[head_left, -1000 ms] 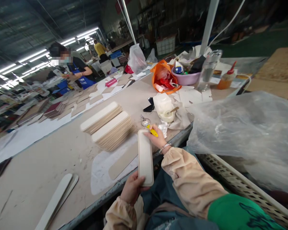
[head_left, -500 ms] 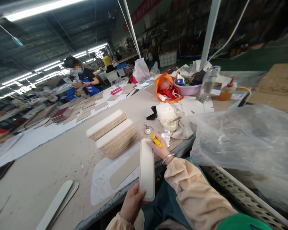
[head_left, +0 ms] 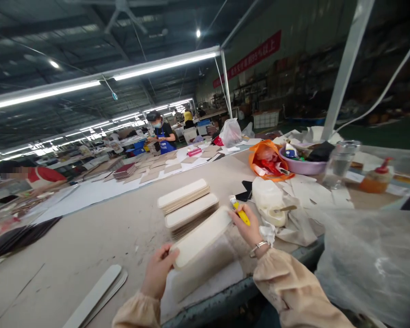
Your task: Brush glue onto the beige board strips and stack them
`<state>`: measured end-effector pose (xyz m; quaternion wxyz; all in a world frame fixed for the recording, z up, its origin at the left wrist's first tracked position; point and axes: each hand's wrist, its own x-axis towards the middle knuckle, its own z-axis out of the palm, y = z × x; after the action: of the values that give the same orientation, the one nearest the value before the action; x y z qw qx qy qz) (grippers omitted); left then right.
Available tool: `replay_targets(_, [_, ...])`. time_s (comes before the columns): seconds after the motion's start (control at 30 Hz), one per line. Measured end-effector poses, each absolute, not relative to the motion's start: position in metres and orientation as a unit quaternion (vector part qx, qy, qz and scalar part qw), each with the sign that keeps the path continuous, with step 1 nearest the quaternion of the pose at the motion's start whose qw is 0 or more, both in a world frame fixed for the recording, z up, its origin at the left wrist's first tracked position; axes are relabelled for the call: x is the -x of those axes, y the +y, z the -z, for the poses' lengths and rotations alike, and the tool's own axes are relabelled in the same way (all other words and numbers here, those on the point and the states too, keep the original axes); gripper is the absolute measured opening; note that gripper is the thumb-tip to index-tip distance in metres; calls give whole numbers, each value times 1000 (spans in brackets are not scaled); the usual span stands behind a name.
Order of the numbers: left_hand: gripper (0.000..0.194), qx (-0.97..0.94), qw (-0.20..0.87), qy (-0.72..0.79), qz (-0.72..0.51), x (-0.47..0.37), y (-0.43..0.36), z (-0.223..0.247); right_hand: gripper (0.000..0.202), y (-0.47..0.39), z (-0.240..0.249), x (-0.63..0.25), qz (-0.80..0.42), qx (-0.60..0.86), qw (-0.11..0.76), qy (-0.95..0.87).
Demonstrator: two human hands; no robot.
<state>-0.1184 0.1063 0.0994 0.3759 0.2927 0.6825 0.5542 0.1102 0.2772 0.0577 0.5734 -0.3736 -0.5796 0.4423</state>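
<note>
A long cream panel [head_left: 201,237] with rounded corners is held slanted above the table. My left hand [head_left: 160,266] grips its near left end, thumb on top. My right hand [head_left: 248,223] has its fingers at the far right end and also holds a small yellow-handled tool [head_left: 242,215] with a pale tip, its kind unclear. Just behind the panel lie two stacks of similar panels, a farther stack [head_left: 182,196] and a nearer stack [head_left: 191,214]. Under the held panel is a white sheet [head_left: 222,273], partly hidden.
A white tub [head_left: 276,214] with a flat stick stands right of my right hand. Beyond are an orange bag [head_left: 268,159], a purple basin [head_left: 305,167], a clear jar [head_left: 340,166] and a red-capped bottle [head_left: 377,177]. Loose strips [head_left: 99,291] lie front left. A co-worker [head_left: 162,134] stands across.
The panel has moved from upright near the table edge to a slant over the table beside the stacks, both hands moving with it. The camera view has swung left and up.
</note>
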Motion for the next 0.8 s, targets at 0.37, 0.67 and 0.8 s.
replay_targets(0.37, [48,-311,109,798,-505,196,213,-107,28,349,-77,-41,-289,437,560,-641])
replay_targets(0.67, [47,-317,31,816,-483,208,215,-79,23,353,-71,-47,-221,489,491,-686])
replay_targets(0.8, [46,-330,15,800,-500,207,194,-60,28,330,-73,-73,-206,461,507,-699])
